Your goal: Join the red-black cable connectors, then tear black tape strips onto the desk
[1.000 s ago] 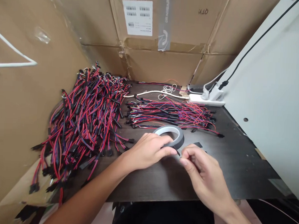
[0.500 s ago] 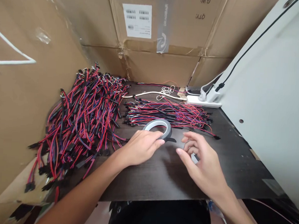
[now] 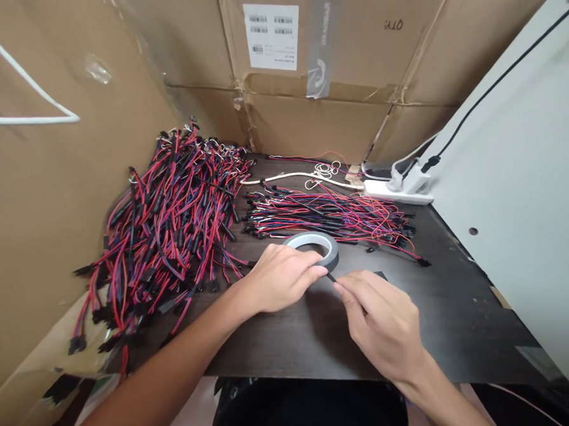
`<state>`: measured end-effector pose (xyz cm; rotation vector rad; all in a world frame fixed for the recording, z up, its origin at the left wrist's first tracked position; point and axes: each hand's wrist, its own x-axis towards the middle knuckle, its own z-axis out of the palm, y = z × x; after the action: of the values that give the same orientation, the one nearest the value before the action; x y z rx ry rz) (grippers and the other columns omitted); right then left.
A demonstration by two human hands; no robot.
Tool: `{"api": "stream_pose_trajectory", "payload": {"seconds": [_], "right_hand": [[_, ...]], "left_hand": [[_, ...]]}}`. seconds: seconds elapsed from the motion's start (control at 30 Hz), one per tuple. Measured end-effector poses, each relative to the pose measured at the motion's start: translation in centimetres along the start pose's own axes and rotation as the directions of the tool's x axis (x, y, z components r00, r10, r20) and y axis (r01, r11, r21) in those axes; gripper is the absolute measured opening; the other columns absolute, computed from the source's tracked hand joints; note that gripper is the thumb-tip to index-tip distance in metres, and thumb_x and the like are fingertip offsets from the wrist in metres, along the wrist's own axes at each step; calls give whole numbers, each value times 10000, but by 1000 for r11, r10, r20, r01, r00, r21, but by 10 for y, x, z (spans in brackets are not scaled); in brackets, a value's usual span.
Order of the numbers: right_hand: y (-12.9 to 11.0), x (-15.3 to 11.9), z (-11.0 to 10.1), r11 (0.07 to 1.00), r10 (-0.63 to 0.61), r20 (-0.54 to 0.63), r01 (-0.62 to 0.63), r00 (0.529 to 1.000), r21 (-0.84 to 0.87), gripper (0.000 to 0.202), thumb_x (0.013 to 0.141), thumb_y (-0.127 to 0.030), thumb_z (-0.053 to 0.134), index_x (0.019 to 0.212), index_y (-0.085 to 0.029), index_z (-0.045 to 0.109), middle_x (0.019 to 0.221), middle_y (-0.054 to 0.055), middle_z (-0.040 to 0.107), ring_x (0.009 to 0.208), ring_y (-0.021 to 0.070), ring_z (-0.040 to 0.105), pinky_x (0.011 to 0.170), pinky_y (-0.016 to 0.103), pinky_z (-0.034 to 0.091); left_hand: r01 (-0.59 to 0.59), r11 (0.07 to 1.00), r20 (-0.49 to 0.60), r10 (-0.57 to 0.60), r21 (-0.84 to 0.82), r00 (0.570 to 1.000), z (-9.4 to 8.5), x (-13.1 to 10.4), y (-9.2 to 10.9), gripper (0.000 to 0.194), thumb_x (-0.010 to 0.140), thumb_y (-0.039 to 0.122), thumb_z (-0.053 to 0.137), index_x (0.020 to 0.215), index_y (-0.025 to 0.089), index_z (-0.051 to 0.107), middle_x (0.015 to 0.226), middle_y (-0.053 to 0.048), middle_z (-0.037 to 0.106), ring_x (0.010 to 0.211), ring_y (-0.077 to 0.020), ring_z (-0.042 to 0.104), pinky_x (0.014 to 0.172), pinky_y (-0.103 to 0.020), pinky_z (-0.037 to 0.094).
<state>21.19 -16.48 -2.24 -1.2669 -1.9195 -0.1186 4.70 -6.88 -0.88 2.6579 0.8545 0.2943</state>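
Note:
My left hand (image 3: pixel 288 273) is closed on the near edge of a roll of black tape (image 3: pixel 330 257), thumb on top. The roll has a pale grey inner ring and is held tilted just above the table. A short strip leads from the roll to my right hand (image 3: pixel 386 320), whose thumb and fingers pinch its free end. Behind the right hand's knuckles shows the corner of a small dark object (image 3: pixel 381 275); the hand hides the rest. A row of red, blue and black wire harnesses (image 3: pixel 332 217) lies just beyond the roll.
A big heap of similar harnesses (image 3: pixel 169 226) covers the left of the dark table (image 3: pixel 277 359). At the back right sits a white power strip (image 3: pixel 397 192) with plugs, near a white cable (image 3: pixel 296 174). Cardboard (image 3: pixel 317 126) stands behind and left, a white panel (image 3: pixel 516 155) right.
My right hand has moved in from the right, its fingers closing on the free end of the tape. The left hand keeps its hold on the roll. The whole view has shifted slightly.

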Motion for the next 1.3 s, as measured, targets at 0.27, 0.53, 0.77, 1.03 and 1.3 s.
{"api": "stream_pose_trajectory", "payload": {"seconds": [0.27, 0.53, 0.77, 1.03, 1.3], "right_hand": [[14, 9, 0, 987, 132, 24, -134, 991, 88, 148, 901, -105, 528, 775, -161, 584, 675, 4, 607, 560, 105, 547, 555, 230, 418], [-53, -31, 6, 962, -148, 102, 119, 984, 245, 263, 945, -116, 398, 863, -230, 621, 543, -2, 565, 467, 155, 476, 482, 289, 430], [-3, -27, -41, 961, 55, 212, -109, 976, 253, 194, 912, -81, 494, 994, -176, 642, 793, 44, 676, 665, 130, 628, 590, 220, 514], [62, -50, -69, 919, 367, 452, -393, 813, -39, 430, 883, -207, 473, 1298, -154, 571, 678, -3, 623, 512, 115, 571, 531, 206, 493], [69, -56, -58, 910, 413, 477, -369, 776, -187, 350, 878, -193, 424, 1207, -186, 541, 679, 4, 622, 592, 157, 623, 540, 226, 459]], "left_hand": [[28, 996, -44, -31, -83, 999, 0, -1, 5, 343, 958, 290, 412, 686, 169, 582, 566, 28, 457, 542, -112, 419, 558, -269, 204], [138, 990, -22, -138, 27, 990, 1, 3, 0, 322, 904, 313, 472, 659, 169, 624, 580, -4, 522, 567, -132, 435, 552, -284, 133], [130, 991, -33, -130, 1, 991, -4, -2, 0, 356, 929, 305, 418, 650, 168, 593, 573, 5, 501, 555, -126, 434, 555, -274, 166], [100, 992, 8, -101, 75, 995, -1, -1, 1, 361, 935, 331, 392, 682, 181, 601, 592, -5, 510, 587, -150, 451, 558, -279, 155], [137, 991, 44, -136, -12, 990, -6, 0, 3, 341, 929, 328, 387, 681, 176, 564, 595, 8, 478, 585, -138, 444, 572, -273, 184]]}}
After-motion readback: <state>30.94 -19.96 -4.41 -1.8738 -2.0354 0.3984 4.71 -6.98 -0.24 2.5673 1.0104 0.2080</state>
